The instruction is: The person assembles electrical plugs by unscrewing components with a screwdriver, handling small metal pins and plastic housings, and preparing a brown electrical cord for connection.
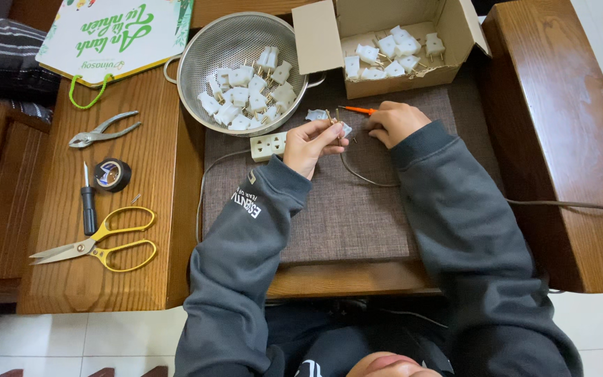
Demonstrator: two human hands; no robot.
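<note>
My left hand (310, 145) pinches a small white plug part with brass prongs (336, 123) at the end of a grey cable (364, 178). My right hand (393, 122) grips an orange-handled screwdriver (357, 109), its tip pointing left toward the plug part. Another white plug piece (316, 114) lies just above my left hand. A white socket strip (268, 146) rests beside my left wrist. Both hands work over a grey-brown fabric mat (347, 223).
A metal colander (197, 52) and a cardboard box (413, 84) each hold several white plugs. On the wooden table at left lie pliers (102, 130), black tape (112, 174), a black screwdriver (88, 206) and yellow scissors (99, 248). A cable (574, 204) trails right.
</note>
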